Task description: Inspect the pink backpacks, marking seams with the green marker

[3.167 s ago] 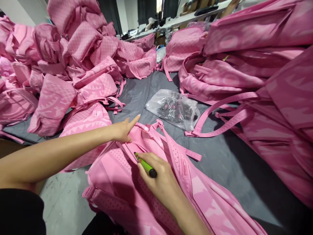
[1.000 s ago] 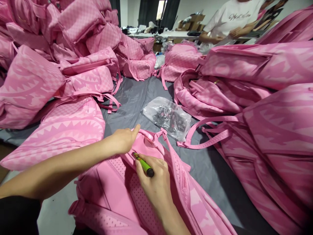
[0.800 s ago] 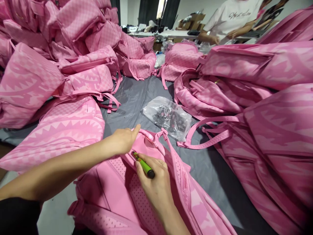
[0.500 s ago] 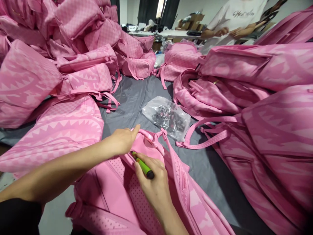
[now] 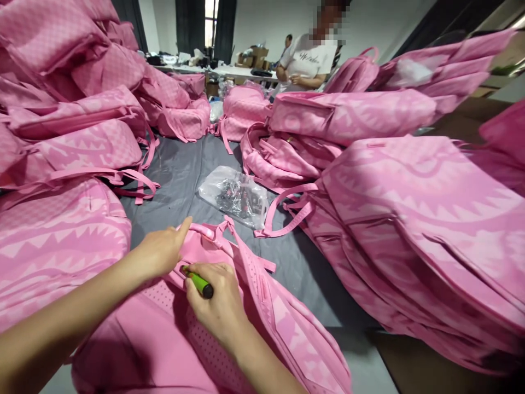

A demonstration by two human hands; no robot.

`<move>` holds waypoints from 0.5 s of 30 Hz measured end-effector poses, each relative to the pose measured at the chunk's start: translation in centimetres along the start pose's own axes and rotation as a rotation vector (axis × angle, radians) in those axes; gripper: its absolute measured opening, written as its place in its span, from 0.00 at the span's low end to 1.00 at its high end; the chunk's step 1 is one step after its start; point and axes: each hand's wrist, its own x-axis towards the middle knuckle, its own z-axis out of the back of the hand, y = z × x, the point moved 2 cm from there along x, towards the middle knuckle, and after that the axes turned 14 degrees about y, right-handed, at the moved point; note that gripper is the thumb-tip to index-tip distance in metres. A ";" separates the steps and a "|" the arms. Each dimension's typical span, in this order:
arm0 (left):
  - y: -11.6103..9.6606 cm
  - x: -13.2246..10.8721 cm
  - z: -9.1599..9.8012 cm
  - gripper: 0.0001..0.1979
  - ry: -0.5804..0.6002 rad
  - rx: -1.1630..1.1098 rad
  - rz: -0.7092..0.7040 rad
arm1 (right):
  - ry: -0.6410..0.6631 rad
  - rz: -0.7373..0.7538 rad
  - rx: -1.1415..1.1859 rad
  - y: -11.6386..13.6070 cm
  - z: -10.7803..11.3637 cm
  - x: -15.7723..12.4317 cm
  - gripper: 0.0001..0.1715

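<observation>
A pink backpack [image 5: 150, 342] lies open in front of me, its perforated back padding and straps facing up. My left hand [image 5: 162, 249] grips its top edge near the carry handle, one finger stretched out and the others curled out of sight. My right hand [image 5: 219, 290] is closed around a small lime-green tool with a black end [image 5: 202, 284]. The tool's far tip points at the edge beside my left hand, and its working end is hidden. Beyond the backpack sits a clear plastic bag [image 5: 235, 197] with small dark pieces inside.
Pink backpacks with a shark-mouth print are piled at the left [image 5: 94, 148] and the right [image 5: 430, 186]. Grey sheeting [image 5: 180, 169] covers the table between them. A person in a white shirt [image 5: 309, 57] stands at the back, near cardboard boxes [image 5: 256, 56].
The view has swung to the right, so things appear further left. Both hands keep about the same place on the backpack, with the green tool still in my right hand.
</observation>
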 end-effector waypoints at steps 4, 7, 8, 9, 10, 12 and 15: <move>0.3 0.4 0.2 0.41 0.015 -0.022 -0.011 | -0.077 0.051 0.007 -0.3 6.1 0.3 0.09; 0.0 0.2 0.6 0.41 0.003 -0.074 -0.012 | -0.377 -0.017 -0.174 -5.2 12.9 1.5 0.10; -0.2 0.1 0.8 0.41 -0.001 -0.089 -0.019 | -0.374 -0.136 -0.317 -7.8 14.7 2.5 0.13; -0.4 0.1 1.1 0.42 -0.005 -0.097 -0.037 | -0.297 -0.278 -0.454 -10.8 16.1 3.9 0.13; -0.6 0.1 1.3 0.43 -0.004 -0.100 -0.057 | -0.180 -0.388 -0.555 -13.9 17.1 5.7 0.12; -0.7 0.4 1.7 0.44 0.004 -0.104 -0.085 | -0.091 -0.351 -0.561 -19.4 17.9 9.7 0.08; -0.4 1.2 2.1 0.45 0.001 -0.104 -0.099 | 0.102 -0.071 -0.573 -25.8 16.8 14.9 0.10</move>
